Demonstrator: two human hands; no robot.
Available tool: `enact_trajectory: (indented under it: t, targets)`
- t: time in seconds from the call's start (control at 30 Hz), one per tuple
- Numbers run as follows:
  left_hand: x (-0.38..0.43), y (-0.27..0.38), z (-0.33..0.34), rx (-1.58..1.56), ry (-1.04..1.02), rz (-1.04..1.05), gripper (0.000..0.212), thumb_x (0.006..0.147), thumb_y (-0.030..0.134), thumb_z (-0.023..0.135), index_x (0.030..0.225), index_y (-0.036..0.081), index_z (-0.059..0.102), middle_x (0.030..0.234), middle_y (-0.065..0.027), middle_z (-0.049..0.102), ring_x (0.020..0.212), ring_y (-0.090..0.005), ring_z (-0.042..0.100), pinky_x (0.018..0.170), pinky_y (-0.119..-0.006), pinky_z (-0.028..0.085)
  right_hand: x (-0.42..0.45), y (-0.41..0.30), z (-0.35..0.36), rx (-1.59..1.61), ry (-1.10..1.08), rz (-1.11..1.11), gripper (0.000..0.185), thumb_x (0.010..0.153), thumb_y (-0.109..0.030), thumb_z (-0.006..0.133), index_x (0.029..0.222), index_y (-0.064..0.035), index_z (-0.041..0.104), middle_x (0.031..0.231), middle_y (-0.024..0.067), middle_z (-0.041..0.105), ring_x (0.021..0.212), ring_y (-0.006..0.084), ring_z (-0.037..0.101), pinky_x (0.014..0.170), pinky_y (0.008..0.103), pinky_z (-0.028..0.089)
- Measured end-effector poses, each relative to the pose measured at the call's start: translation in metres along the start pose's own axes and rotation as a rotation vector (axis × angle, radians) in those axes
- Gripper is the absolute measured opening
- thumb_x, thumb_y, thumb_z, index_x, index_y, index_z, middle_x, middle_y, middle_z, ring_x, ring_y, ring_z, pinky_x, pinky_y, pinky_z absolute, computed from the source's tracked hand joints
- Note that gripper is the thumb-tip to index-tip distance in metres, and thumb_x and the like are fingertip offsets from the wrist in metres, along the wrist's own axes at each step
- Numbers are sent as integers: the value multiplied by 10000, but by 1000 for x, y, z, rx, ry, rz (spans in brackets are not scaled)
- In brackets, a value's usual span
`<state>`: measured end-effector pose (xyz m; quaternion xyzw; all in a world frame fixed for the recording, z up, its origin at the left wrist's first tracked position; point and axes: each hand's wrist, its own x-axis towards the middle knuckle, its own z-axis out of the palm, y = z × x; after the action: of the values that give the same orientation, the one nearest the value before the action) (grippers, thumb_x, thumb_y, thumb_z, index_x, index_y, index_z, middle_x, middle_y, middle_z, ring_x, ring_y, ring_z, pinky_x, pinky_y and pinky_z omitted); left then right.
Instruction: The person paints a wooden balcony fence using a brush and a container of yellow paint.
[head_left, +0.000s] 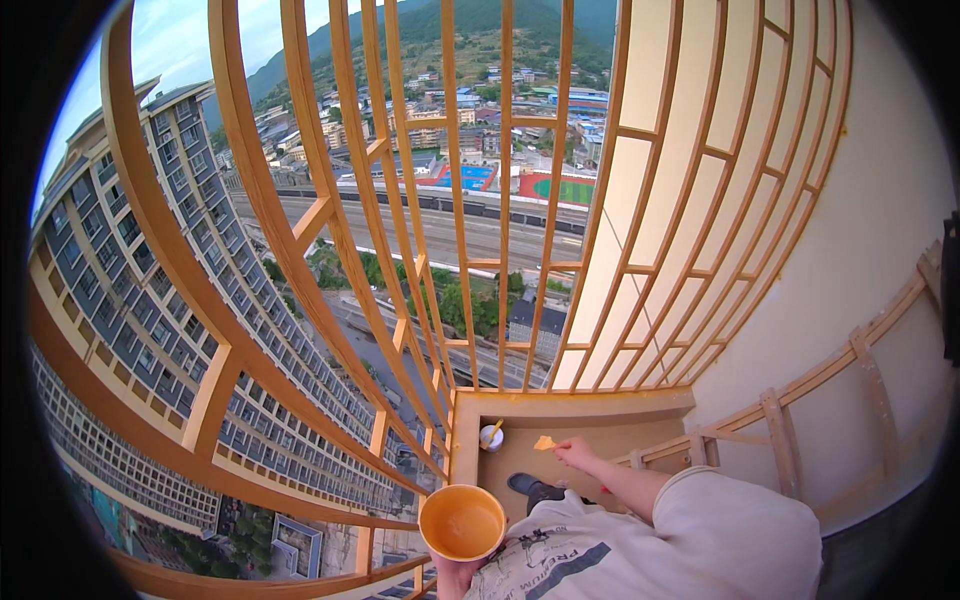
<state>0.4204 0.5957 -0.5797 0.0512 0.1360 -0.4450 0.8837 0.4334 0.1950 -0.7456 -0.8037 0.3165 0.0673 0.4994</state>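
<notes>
My right hand (576, 454) holds a small piece coated in orange-yellow material (544, 443), perhaps a putty knife or a rag, by its end over the balcony floor. My left hand (455, 576) grips an orange-coated round tub (463, 523) from below, near my chest; its inside is orange, with a thin film at the bottom. Beyond it, a small white bucket (491, 438) with a yellow-handled tool (495, 428) stands in the floor's corner. Orange-brown wood-look lattice bars (454, 225) rise in front and on the left.
A low beige ledge (465, 442) edges the recessed floor (517, 469), where my shoe (523, 482) rests. A smooth wall (862, 240) and a wooden ladder (780, 435) are on the right. Beyond the bars lie a long drop, tall buildings (180, 195) and a road.
</notes>
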Motion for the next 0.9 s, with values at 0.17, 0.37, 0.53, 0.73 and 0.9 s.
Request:
enact_trajectory:
  t: [0.17, 0.37, 0.53, 0.73, 0.9]
  targets:
    - [2, 8, 17, -19, -199, -15, 867, 957, 736, 565, 1498, 60, 524, 1460, -230, 555, 1286, -513, 589, 931, -643, 590, -8, -53, -37, 442, 186, -99, 299, 986, -181, 704, 1244, -49, 776, 1058, 49, 789, 868, 124, 733, 733, 291, 600]
    - [7, 4, 18, 17, -100, 21, 869, 955, 729, 549, 1503, 56, 516, 1478, -166, 575, 1266, -482, 600, 873, -619, 605, -11, -71, -44, 322, 422, -249, 361, 908, -151, 739, 1253, -54, 777, 1047, 69, 800, 772, 103, 716, 692, 277, 583]
    - [13, -10, 15, -14, -46, 3, 875, 952, 741, 531, 1511, 67, 512, 1486, -154, 575, 1264, -463, 606, 881, -593, 608, -6, -44, -42, 371, 446, -403, 334, 905, -104, 738, 1228, -29, 773, 994, 86, 810, 809, 138, 750, 736, 290, 589]
    - [18, -22, 22, -39, -52, -35, 822, 978, 681, 553, 1503, 49, 512, 1473, -164, 580, 1257, -454, 605, 894, -586, 611, -21, -13, -45, 379, 457, -328, 273, 938, -126, 766, 1178, 5, 766, 990, 99, 817, 868, 194, 795, 768, 326, 609]
    - [24, -28, 23, -53, -20, -48, 791, 1005, 606, 575, 1509, 3, 484, 1454, -197, 566, 1214, -474, 607, 873, -606, 626, -25, 22, -39, 149, 477, -302, 277, 962, -215, 752, 1182, -48, 771, 994, 159, 808, 865, 282, 795, 808, 387, 613]
